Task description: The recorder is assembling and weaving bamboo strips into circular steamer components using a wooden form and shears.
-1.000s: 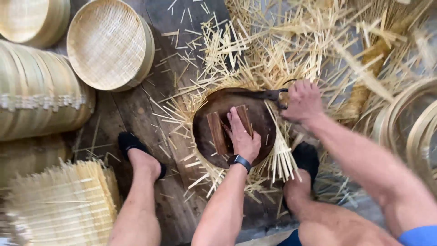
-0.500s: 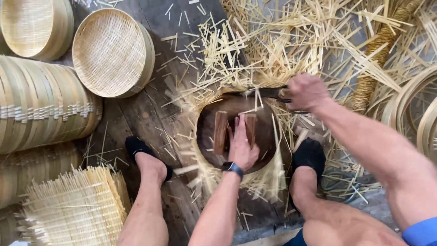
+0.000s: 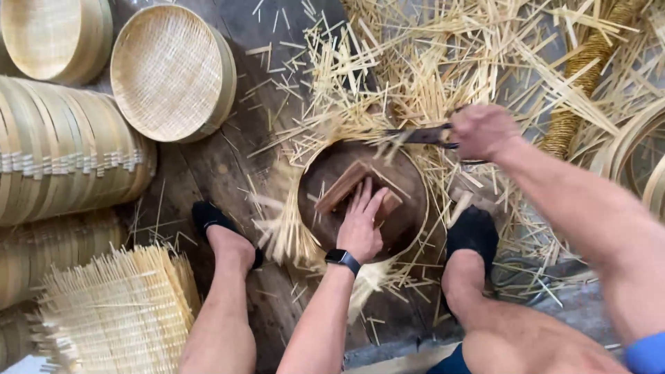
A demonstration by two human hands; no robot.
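The person's left hand [image 3: 360, 228] lies flat, fingers stretched out, pinning two small wooden blocks [image 3: 346, 188] on the round chopping block [image 3: 409, 187] between their feet. The right hand [image 3: 485, 130] is closed tight around a knife [image 3: 419, 135] at the block's far edge. Probably best to keep those flat fingers well back from the blade. Two round woven trays [image 3: 170, 69] sit at the floor's top-left corner, with bamboo slivers [image 3: 429, 62] scattered everywhere.

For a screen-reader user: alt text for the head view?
Left hand presses wooden pieces on a round chopping block; right hand holds a dark blade above it, amid bamboo slivers and woven trays.
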